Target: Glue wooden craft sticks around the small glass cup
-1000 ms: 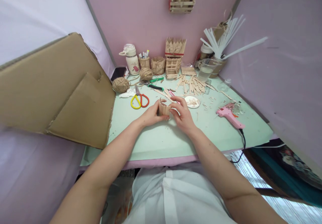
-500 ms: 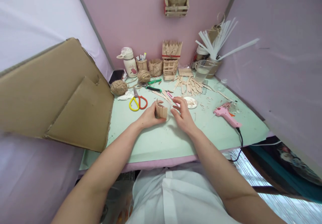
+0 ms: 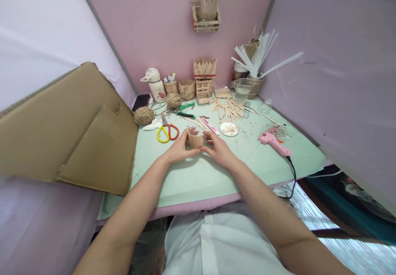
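Clasping a small stick-clad cup (image 3: 196,142) from opposite sides, the left hand (image 3: 180,149) and the right hand (image 3: 219,148) are working close together, with both thumbs pressing along its near side and the other fingers curling around behind. The cup is sitting between them over the middle of the green tabletop (image 3: 185,188); whether its base is touching the surface, the view is not showing. Pale wooden slats are covering the side facing the wearer, and their tips are forming an uneven rim. Beyond the left hand, scissors (image 3: 168,127) with one yellow and one red handle are lying flat, blades pointing away. Just past the cup, a pink cutter (image 3: 210,125) is lying at a slant, and a white dish (image 3: 225,134) near the right hand is holding wood chips. Loose sticks (image 3: 230,109) are lying heaped behind the dish. Well to the right, a pink glue gun (image 3: 274,140) is resting on its side, its black cord trailing over the front edge. Two twine balls (image 3: 144,115) are standing at the back left, near green-and-black pliers (image 3: 185,114).
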`<state>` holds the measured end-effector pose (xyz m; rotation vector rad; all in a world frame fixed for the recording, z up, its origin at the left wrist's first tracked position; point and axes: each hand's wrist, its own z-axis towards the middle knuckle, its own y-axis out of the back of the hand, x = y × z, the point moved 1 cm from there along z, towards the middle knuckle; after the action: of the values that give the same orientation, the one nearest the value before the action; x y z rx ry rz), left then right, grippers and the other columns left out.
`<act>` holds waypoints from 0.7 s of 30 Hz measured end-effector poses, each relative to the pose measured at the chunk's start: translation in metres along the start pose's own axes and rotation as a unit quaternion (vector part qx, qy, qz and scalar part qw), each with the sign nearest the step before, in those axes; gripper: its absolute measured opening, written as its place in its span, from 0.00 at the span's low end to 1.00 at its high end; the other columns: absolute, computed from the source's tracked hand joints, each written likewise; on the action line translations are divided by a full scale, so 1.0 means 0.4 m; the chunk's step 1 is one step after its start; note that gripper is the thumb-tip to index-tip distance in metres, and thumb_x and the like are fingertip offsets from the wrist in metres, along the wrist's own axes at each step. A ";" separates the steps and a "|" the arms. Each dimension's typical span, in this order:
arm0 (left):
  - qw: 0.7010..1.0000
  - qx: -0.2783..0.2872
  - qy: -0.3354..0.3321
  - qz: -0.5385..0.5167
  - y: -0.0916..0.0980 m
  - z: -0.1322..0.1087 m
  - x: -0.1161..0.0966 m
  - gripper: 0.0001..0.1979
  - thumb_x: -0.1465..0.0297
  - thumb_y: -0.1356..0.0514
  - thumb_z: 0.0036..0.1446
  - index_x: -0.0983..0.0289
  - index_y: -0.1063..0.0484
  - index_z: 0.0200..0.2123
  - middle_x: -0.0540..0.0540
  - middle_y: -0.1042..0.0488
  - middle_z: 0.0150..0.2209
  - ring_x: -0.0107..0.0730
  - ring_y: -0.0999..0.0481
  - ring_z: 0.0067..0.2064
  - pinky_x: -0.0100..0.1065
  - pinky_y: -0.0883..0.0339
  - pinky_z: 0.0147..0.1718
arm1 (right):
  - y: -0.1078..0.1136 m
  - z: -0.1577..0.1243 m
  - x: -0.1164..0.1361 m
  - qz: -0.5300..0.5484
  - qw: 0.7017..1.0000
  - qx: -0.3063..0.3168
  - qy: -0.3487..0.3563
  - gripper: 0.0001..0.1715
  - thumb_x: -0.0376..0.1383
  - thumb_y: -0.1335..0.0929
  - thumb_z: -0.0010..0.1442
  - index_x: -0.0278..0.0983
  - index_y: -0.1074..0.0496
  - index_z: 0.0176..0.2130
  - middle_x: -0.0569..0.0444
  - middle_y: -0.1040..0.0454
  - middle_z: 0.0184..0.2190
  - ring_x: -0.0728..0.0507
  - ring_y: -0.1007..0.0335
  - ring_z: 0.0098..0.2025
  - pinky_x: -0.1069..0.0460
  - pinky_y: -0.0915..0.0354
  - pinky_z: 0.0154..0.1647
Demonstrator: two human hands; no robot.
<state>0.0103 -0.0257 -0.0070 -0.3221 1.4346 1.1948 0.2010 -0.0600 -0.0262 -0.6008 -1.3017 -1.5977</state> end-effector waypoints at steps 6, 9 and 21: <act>0.997 -0.043 0.003 -0.068 -0.003 0.003 0.002 0.38 0.62 0.32 0.50 0.63 0.45 0.60 0.68 0.34 0.59 0.48 0.33 0.62 0.49 0.39 0.60 | -0.009 -0.003 0.000 -0.013 1.000 0.001 -0.004 0.31 0.37 0.28 0.55 0.37 0.37 0.57 0.43 0.29 0.52 0.39 0.29 0.52 0.41 0.31 0.52; 0.995 -0.055 0.021 -0.084 -0.010 0.007 0.001 0.35 0.63 0.33 0.51 0.63 0.43 0.59 0.67 0.31 0.57 0.47 0.30 0.59 0.49 0.36 0.58 | -0.011 -0.005 0.000 -0.026 1.000 -0.002 0.001 0.30 0.37 0.29 0.56 0.36 0.37 0.56 0.42 0.29 0.52 0.39 0.29 0.51 0.41 0.30 0.52; 0.996 -0.052 0.019 -0.065 -0.004 0.007 0.003 0.36 0.61 0.33 0.49 0.62 0.42 0.59 0.65 0.32 0.58 0.47 0.31 0.60 0.47 0.36 0.58 | -0.017 -0.004 0.009 -0.054 0.999 -0.008 0.003 0.29 0.39 0.29 0.55 0.37 0.36 0.54 0.45 0.28 0.48 0.40 0.29 0.48 0.43 0.30 0.48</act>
<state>0.0127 -0.0237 -0.0084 -0.5052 1.3646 1.1640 0.1937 -0.0630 -0.0269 -0.5429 -1.3376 -1.6975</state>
